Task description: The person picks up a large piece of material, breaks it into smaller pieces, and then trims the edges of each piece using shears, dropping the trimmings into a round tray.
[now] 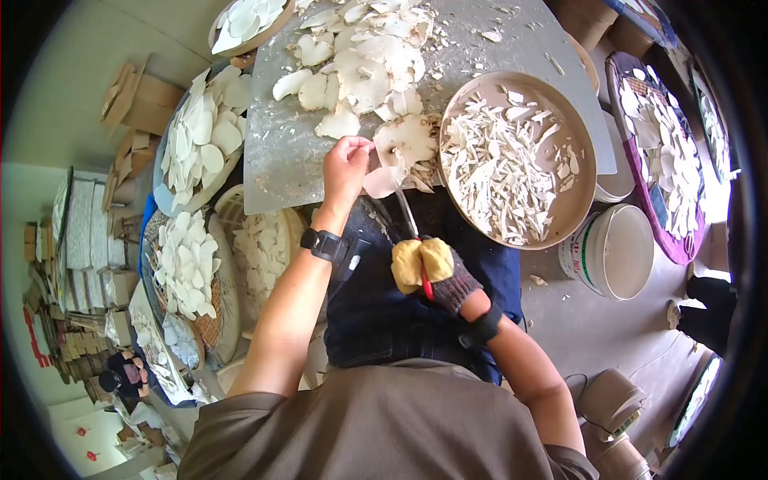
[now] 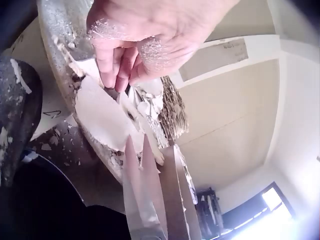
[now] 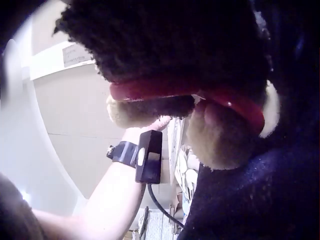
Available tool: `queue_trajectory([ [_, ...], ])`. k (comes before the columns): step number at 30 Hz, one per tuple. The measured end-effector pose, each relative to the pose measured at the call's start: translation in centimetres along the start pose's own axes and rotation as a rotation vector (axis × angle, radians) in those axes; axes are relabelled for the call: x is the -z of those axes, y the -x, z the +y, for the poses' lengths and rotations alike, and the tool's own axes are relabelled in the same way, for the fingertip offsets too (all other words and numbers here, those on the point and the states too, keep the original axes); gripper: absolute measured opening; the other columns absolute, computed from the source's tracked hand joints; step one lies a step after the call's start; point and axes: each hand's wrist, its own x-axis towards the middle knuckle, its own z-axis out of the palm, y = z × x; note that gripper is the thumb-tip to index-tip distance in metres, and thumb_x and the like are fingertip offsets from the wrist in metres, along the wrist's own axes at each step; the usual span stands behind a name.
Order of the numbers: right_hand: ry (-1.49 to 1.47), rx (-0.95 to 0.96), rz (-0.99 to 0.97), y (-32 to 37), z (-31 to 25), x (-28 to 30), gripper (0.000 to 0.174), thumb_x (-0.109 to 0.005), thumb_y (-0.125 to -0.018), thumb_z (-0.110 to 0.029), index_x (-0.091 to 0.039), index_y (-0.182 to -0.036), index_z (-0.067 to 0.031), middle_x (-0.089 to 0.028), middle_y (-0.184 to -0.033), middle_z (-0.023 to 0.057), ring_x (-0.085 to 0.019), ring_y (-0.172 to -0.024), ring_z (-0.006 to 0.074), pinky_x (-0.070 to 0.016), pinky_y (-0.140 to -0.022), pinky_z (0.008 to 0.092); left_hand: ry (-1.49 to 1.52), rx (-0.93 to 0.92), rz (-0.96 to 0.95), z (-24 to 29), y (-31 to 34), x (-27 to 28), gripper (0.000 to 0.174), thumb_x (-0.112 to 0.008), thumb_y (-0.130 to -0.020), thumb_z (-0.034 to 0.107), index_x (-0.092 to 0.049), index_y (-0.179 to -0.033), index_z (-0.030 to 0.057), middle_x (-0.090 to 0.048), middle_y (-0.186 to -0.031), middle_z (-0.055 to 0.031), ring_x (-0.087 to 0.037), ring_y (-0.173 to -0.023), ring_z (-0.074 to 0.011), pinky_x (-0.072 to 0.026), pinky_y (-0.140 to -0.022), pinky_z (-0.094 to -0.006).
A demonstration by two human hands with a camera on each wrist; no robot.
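Note:
Between its thumb and fingers, my left hand [image 1: 346, 172] pinches a thin, pale, rounded slice [image 1: 382, 182] near the front edge of the metal table. White crumbs cling to this hand [image 2: 150, 35] in the left wrist view. My right hand [image 1: 452, 276] wears a dark knitted glove with thick yellow finger coverings and grips red-handled scissors [image 1: 408, 212]. The scissors' blades [image 2: 142, 195] stand parted, tips right at the edge of the slice [image 2: 100, 115]. In the right wrist view, the red handles [image 3: 150, 91] loop around the gloved fingers, partly in shadow.
A pile of pale slices [image 1: 364, 68] covers the back of the table [image 1: 276, 172]. A round tray [image 1: 588, 188] of cut strips stands at its right edge, above a white bucket [image 1: 628, 252]. Baskets of slices [image 1: 188, 264] stand at left; a purple-edged one [image 1: 680, 248] at right.

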Motion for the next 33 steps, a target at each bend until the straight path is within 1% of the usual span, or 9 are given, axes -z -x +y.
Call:
queue_trajectory([
  [5,0.365,0.248,-0.044,-3.2,3.8,1.4,0.017,-0.057,-0.074,-0.015,-0.060,-0.089,-0.0077,-0.062,-0.085,0.0105,-0.058,-0.083,0.0305,-0.0457,-0.071,0.0379,-0.199,-0.268,0.020,1.2,2.0,0.4,0.020,-0.055,-0.085,0.001,-0.059,-0.104,0.0003,-0.065,-0.100,-0.0064,-0.061,-0.090,-0.0124,-0.0485,-0.081,-0.0252],
  [9,0.513,0.399,-0.030,-3.9,5.5,2.4,0.020,-0.060,-0.074,-0.015,-0.059,-0.092,-0.0067,-0.061,-0.088,0.0114,-0.057,-0.084,0.0306,-0.0458,-0.072,0.0386,-0.647,-0.571,-0.103,2.1,5.0,1.5,0.038,-0.062,-0.073,0.003,-0.057,-0.111,0.0025,-0.059,-0.114,-0.0118,-0.054,-0.110,-0.0273,-0.0427,-0.096,-0.0343],
  [11,0.338,0.336,-0.042,-3.6,5.3,2.4,0.021,-0.059,-0.078,-0.014,-0.056,-0.097,-0.0045,-0.061,-0.090,0.0111,-0.059,-0.086,0.0278,-0.0472,-0.076,0.0371,-0.791,-0.560,-0.153,2.6,6.5,0.7,0.052,-0.066,-0.069,0.003,-0.051,-0.119,0.0039,-0.051,-0.123,-0.0129,-0.047,-0.117,-0.0290,-0.0389,-0.100,-0.0368],
  [13,-0.893,-0.131,-0.115,-1.9,3.4,1.5,0.019,-0.057,-0.084,-0.014,-0.054,-0.100,-0.0028,-0.060,-0.094,0.0098,-0.060,-0.090,0.0235,-0.0487,-0.082,0.0352,-0.750,-0.582,-0.077,1.6,6.3,0.7,0.046,-0.065,-0.069,0.002,-0.056,-0.114,0.0018,-0.055,-0.119,-0.0136,-0.051,-0.113,-0.0306,-0.0402,-0.098,-0.0368],
  [14,-0.843,-0.019,-0.269,-1.5,2.4,1.5,0.017,-0.053,-0.090,-0.014,-0.051,-0.103,-0.0023,-0.059,-0.100,0.0089,-0.060,-0.095,0.0204,-0.0484,-0.088,0.0348,-0.740,-0.593,-0.042,1.4,6.2,0.7,0.040,-0.064,-0.072,0.002,-0.057,-0.111,0.0012,-0.057,-0.114,-0.0129,-0.054,-0.108,-0.0297,-0.0429,-0.094,-0.0362],
  [16,-0.692,-0.078,-0.153,0.0,1.6,1.6,0.017,-0.053,-0.090,-0.011,-0.051,-0.104,-0.0019,-0.059,-0.100,0.0101,-0.060,-0.094,0.0216,-0.0487,-0.087,0.0357,-0.715,-0.615,0.030,1.6,5.9,0.5,0.028,-0.062,-0.077,0.002,-0.059,-0.105,0.0001,-0.063,-0.103,-0.0115,-0.060,-0.098,-0.0280,-0.0484,-0.086,-0.0350],
  [19,-0.834,-0.184,-0.095,0.9,1.6,2.3,0.019,-0.052,-0.091,-0.014,-0.052,-0.105,-0.0008,-0.060,-0.101,0.0105,-0.061,-0.095,0.0224,-0.0498,-0.086,0.0343,-0.070,-0.229,0.211,1.2,5.2,0.5,0.013,-0.058,-0.086,0.005,-0.062,-0.096,-0.0008,-0.067,-0.092,-0.0106,-0.066,-0.081,-0.0230,-0.0522,-0.072,-0.0301],
  [23,-0.929,-0.197,-0.100,0.8,0.7,1.8,0.018,-0.049,-0.092,-0.011,-0.053,-0.105,-0.0002,-0.061,-0.101,0.0133,-0.061,-0.094,0.0254,-0.0494,-0.086,0.0364,0.573,0.140,-0.046,4.4,6.7,0.6,0.015,-0.049,-0.092,0.009,-0.054,-0.103,-0.0003,-0.065,-0.093,-0.0161,-0.067,-0.079,-0.0226,-0.0546,-0.067,-0.0286],
  [33,0.341,0.284,0.111,-1.6,2.5,2.8,0.033,-0.059,-0.071,-0.005,-0.059,-0.104,-0.0045,-0.063,-0.099,0.0125,-0.059,-0.096,0.0296,-0.0475,-0.082,0.0360,0.333,0.131,-0.232,6.0,10.0,-3.0,0.022,-0.051,-0.090,0.005,-0.048,-0.110,-0.0052,-0.065,-0.091,-0.0161,-0.067,-0.072,-0.0198,-0.0553,-0.062,-0.0273],
])
